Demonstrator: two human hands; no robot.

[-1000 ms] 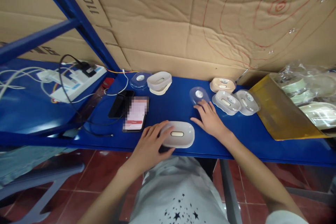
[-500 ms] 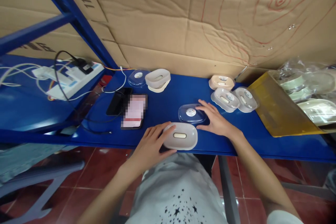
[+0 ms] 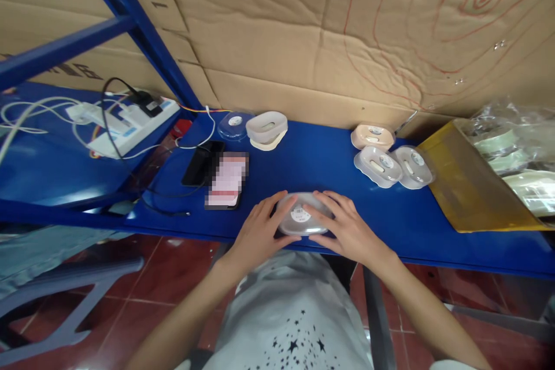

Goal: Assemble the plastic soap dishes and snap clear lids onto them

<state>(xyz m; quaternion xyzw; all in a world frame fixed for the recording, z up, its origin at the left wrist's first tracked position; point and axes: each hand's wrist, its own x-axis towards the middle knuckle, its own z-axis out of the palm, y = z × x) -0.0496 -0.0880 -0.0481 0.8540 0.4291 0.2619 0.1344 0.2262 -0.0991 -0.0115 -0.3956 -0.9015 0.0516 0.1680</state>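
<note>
At the front edge of the blue table, a grey oval dish with a clear lid (image 3: 302,215) on it lies between both hands. My left hand (image 3: 259,230) grips its left end, fingers on the lid and thumb at the near side. Around the right end is my right hand (image 3: 349,228), held the same way. A round white label shows on the lid between the fingers. Whether the lid sits fully down on the dish, I cannot tell.
Lidded dishes (image 3: 378,166) stand at the back right, beside a yellow box (image 3: 451,185) of wrapped dishes. Stacked open dishes (image 3: 266,126) and a loose clear lid (image 3: 234,126) are at the back. A phone (image 3: 227,180), cables and a power strip (image 3: 134,130) lie left.
My right hand has brought the clear lid from behind onto the grey dish and now grips the dish's right end. My left hand stays at the left end, its fingers now over the lid.
</note>
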